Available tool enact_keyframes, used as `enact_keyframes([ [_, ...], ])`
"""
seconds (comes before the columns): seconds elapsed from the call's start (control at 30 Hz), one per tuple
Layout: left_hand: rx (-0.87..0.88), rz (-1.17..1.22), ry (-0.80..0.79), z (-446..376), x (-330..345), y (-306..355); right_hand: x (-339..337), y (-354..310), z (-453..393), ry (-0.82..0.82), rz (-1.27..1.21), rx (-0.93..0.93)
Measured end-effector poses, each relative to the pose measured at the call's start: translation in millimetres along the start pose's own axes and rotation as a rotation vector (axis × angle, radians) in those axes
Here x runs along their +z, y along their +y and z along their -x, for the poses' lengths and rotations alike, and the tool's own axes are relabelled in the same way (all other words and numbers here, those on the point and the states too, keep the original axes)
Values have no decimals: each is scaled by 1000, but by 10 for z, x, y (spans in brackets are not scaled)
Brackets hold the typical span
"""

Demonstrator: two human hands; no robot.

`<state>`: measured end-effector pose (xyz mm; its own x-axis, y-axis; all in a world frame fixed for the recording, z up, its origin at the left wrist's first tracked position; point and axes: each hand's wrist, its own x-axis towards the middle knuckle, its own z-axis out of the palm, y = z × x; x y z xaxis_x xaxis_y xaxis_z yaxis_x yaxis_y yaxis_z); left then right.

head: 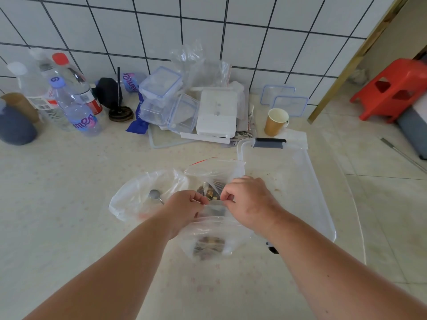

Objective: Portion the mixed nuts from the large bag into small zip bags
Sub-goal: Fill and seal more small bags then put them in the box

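Observation:
A small clear zip bag (209, 241) with mixed nuts in its bottom lies at the centre of the table. My left hand (184, 207) and my right hand (248, 199) both pinch its top edge, a short gap between them. Just behind them stands a second zip bag (215, 174) with a red strip and some nuts (209, 191) inside. To the left lies a large crumpled clear bag (136, 197) with a metal spoon (156, 196) in it.
A clear plastic bin (307, 181) with a grey handle sits right of the bags. Stacked clear containers (166, 100), a white box (217, 113), a paper cup (276, 122) and water bottles (74, 105) line the tiled wall. A red stool (390, 88) stands on the floor at right.

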<state>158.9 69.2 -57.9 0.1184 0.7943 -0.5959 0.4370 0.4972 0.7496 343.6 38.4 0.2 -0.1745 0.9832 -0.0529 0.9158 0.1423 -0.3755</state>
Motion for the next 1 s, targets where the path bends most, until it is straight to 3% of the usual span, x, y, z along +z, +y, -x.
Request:
enact_keyframes([
  [0.33, -117, 529, -58, 149, -141, 256, 6, -12, -1, -83, 56, -10],
  [0.67, -24, 698, -119, 187, -152, 454, 11, -177, 39, -88, 203, 41],
  [0.73, 20, 604, -124, 210, -166, 479, -1, -204, 37, -46, 196, 54],
  [0.83, 202, 172, -109, 262, -201, 484, -45, -228, 20, -45, 119, 113],
  [0.9, 317, -105, -44, 291, -214, 506, -71, -214, -23, -65, 67, 116],
  [1.0, 443, -325, 58, 308, -200, 522, -82, -177, -72, -49, -27, 113],
])
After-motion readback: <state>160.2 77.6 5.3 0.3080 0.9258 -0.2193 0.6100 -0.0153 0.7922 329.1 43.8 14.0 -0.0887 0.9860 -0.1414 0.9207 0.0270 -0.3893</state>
